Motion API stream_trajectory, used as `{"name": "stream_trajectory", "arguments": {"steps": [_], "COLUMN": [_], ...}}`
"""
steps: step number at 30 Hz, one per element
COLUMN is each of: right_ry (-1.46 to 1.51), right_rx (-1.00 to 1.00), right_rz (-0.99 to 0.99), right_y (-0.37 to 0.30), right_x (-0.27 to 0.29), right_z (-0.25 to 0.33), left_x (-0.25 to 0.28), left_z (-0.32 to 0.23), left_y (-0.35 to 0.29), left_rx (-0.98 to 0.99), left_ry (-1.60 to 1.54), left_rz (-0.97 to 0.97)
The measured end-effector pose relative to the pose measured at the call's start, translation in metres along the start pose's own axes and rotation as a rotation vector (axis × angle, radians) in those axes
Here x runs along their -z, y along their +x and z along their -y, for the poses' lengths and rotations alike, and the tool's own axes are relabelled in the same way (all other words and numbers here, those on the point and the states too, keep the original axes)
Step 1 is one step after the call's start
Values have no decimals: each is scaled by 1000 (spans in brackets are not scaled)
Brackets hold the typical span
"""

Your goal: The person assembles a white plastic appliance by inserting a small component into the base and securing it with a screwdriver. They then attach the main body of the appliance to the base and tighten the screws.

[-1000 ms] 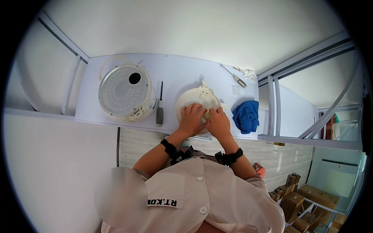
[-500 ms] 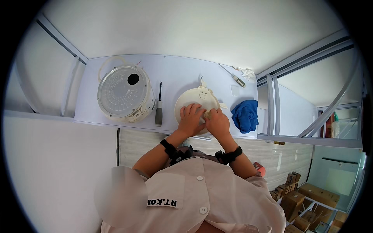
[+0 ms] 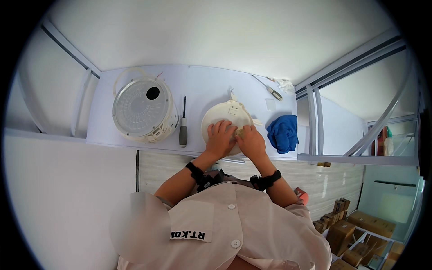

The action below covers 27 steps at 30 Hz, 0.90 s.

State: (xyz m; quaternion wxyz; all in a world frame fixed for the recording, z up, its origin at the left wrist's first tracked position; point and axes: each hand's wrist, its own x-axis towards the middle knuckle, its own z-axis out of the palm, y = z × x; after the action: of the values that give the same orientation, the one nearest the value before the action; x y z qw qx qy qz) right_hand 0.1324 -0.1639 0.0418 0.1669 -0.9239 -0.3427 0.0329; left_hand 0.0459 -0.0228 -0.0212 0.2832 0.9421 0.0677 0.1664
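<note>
A round white plastic part (image 3: 226,118) lies on the pale tabletop (image 3: 202,90) in front of me. My left hand (image 3: 220,138) presses on its near left side with curled fingers. My right hand (image 3: 252,141) rests on its near right side. Between the two hands sits a small beige piece (image 3: 239,133), touched by both. Whether either hand truly grips it I cannot tell. A small white block with a tab (image 3: 233,108) sticks up at the part's far side.
A round white appliance body (image 3: 143,109) with a dark hole stands at the left. A grey-handled screwdriver (image 3: 183,126) lies between it and the round part. A blue cloth (image 3: 283,133) and a second screwdriver (image 3: 269,89) lie at the right.
Both hands stay on the round white part, with only slight finger shifts. Nothing else on the table has moved.
</note>
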Motion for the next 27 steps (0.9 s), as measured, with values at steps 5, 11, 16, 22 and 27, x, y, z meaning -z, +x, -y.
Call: {"name": "stream_trajectory", "arguments": {"steps": [5,11,16,22,27], "right_ry": [179,319,453,490,501], "right_rx": [34,-175,-350,-321,-297], "right_rz": [-170,-214,-91,21,30], "right_y": [-4,-9,-16,-21,-21], "right_x": [8,24,12,5,7], "right_z": [-10,-33,-42,-42,-45], "left_x": [5,13,14,7,3], "left_z": [-1,-8,-15,-16,-10], "left_y": [4,11,17,25,25], "left_rx": [-11,-55,-122,-117,-119], "left_ry": [-12,-38,-27,-56,-92], "left_rz": [35,-22,-60,-6,30]}}
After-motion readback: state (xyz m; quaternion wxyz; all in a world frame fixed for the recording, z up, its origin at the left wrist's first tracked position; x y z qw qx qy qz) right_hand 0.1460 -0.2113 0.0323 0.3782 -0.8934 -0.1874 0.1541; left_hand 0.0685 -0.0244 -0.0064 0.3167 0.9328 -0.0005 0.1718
